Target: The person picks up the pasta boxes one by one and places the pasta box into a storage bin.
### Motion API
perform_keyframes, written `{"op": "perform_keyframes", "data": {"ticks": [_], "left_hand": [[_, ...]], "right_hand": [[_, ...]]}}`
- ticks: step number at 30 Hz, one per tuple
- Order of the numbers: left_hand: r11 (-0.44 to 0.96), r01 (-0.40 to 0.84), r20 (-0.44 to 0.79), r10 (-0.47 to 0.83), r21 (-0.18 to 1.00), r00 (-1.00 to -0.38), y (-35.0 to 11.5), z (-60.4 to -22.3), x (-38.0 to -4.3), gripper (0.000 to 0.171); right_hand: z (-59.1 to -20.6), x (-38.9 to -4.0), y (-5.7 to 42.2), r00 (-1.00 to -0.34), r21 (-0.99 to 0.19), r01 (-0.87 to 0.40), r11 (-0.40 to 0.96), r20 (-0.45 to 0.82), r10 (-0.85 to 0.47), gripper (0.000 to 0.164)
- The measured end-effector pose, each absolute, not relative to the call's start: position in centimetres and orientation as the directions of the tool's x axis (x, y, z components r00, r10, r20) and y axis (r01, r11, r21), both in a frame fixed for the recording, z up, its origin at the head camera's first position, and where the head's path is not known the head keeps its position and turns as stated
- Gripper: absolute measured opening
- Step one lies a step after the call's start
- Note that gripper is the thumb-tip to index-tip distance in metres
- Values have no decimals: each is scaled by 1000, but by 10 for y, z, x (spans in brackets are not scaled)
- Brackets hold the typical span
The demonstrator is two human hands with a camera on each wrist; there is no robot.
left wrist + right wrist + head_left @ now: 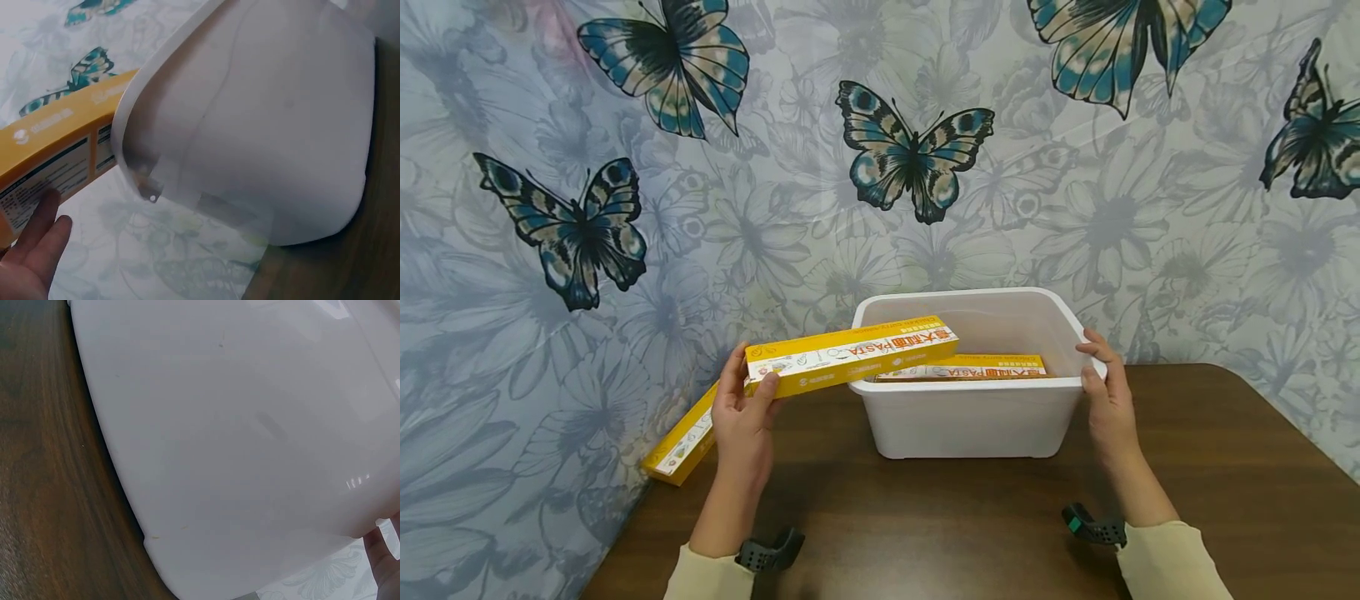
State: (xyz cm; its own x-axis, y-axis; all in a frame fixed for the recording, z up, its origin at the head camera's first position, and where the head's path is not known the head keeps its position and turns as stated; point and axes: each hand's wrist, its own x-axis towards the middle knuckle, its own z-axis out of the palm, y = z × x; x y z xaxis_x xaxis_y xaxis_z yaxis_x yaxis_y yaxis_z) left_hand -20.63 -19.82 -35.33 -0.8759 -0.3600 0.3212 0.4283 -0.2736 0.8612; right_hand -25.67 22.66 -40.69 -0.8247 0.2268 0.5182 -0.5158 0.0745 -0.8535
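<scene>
My left hand [743, 417] grips one end of a long yellow pasta box [850, 354], whose far end reaches over the left rim of a white plastic bin [970, 421]. In the left wrist view, two fingers lie along the printed side of this yellow box [56, 165], beside the bin's wall [269, 125]. At the bin's right end my right hand [1108, 400] holds the rim, thumb in front. Inside the bin lies another pasta box [1000, 367], partly hidden by the front rim. In the right wrist view, the bin wall [237, 437] fills most of the picture.
A further yellow box [683, 446] lies at the table's left edge, partly behind my left hand. The brown wooden table [940, 525] bears the bin near its back edge. Directly behind stands a wall covering [760, 217] printed with butterflies and flowers.
</scene>
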Motion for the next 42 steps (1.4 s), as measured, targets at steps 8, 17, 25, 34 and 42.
{"op": "perform_keyframes", "data": {"ticks": [8,17,25,34,42], "left_hand": [[-233,360,324,-178,903,-929,-186,-346,-226,55],[-186,301,297,-52,935,-953,-177,-341,-245,57],[-116,258,265,45,959,-963,-168,-344,-258,56],[10,231,226,167,973,-960,-150,-347,-266,61],[152,235,206,185,960,-961,-136,-345,-266,62]], "right_hand": [[-408,-258,227,-809,-837,-543,57,541,231,37],[-409,-259,226,-809,-832,-553,41,548,215,37],[-410,-259,226,-801,-828,-554,81,558,217,37],[-409,-259,227,-795,-822,-565,75,566,220,37],[-410,-258,226,-797,-823,-564,58,562,224,37]]}}
